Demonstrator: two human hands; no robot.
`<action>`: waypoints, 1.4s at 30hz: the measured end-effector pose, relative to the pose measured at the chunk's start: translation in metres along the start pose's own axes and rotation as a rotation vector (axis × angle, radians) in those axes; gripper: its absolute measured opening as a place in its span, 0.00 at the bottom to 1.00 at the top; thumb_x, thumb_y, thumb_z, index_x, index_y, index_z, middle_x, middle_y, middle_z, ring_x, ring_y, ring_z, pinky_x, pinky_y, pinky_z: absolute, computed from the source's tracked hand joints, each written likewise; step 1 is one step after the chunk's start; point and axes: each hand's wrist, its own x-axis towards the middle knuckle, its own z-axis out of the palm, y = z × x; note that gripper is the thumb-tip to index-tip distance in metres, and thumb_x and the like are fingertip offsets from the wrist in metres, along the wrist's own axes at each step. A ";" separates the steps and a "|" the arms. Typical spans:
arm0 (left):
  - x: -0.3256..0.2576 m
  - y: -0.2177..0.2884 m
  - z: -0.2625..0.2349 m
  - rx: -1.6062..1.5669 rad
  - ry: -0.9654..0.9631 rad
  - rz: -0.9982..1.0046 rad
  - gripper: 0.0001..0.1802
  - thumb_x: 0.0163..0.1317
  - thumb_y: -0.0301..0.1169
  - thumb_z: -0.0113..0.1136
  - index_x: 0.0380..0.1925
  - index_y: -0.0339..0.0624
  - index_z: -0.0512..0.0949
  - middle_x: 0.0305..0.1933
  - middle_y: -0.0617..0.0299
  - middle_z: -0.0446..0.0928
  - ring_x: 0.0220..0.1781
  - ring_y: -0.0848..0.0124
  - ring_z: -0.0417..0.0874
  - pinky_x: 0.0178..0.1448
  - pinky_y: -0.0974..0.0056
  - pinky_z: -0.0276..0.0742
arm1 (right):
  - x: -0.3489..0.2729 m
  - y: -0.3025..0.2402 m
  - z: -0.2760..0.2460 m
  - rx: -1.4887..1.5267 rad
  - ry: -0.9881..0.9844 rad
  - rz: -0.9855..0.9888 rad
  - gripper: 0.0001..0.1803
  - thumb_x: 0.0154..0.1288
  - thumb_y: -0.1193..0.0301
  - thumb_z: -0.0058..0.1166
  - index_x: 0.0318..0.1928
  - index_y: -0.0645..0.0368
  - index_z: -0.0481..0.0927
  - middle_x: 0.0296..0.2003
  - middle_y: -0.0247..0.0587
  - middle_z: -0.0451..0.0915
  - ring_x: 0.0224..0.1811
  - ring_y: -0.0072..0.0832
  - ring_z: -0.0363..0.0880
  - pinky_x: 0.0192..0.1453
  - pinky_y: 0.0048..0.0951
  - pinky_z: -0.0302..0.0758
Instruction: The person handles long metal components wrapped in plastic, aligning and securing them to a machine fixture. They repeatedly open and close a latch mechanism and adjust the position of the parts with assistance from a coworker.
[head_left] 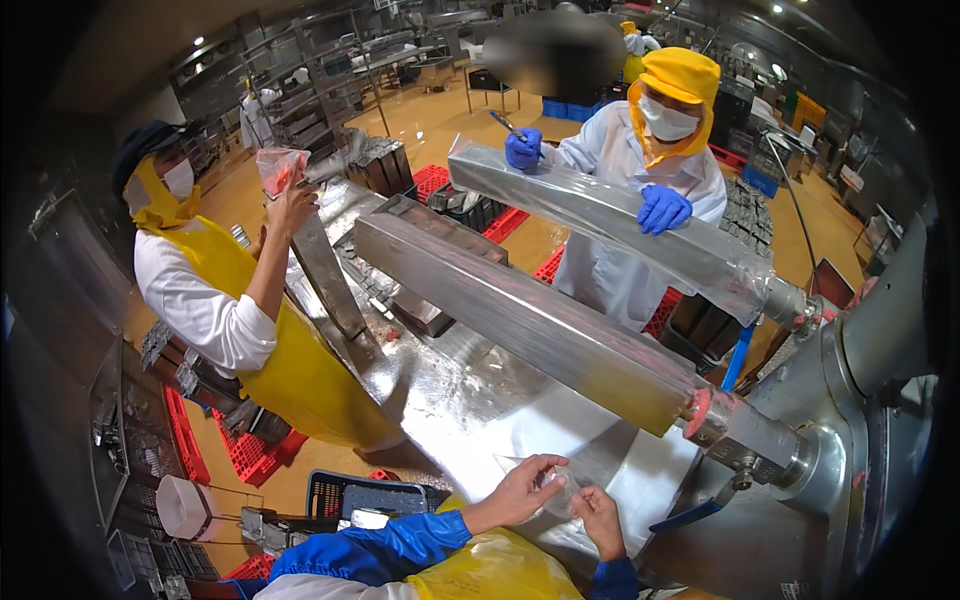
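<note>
Near the front edge of the steel table, my left hand (pixel 518 492) and my right hand (pixel 600 522) are close together, both closed on a clear plastic bag (pixel 558 498). The bag is thin and crumpled between my fingers. Just beyond my hands, a long square metal tube (pixel 530 310) slopes across from far left to near right. Its near end meets a metal nozzle (pixel 718 415) smeared with pink paste. Under the nozzle, a valve with a blue lever (pixel 690 514) lies to the right of my right hand.
Across the table, a co-worker in blue gloves touches a second tube (pixel 620 205) wrapped in clear film. At left, a co-worker in a yellow apron holds a long metal mould (pixel 325 270) with pink-filled film. Red crates (pixel 250 450) and a dark basket (pixel 365 495) stand low at left.
</note>
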 end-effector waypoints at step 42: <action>0.118 0.089 -0.268 0.331 0.272 0.574 0.16 0.59 0.24 0.75 0.47 0.35 0.84 0.39 0.59 0.81 0.37 0.66 0.82 0.44 0.65 0.78 | 0.301 -0.212 0.210 0.850 -0.604 -0.336 0.08 0.78 0.68 0.60 0.48 0.58 0.78 0.40 0.36 0.83 0.39 0.22 0.83 0.42 0.27 0.82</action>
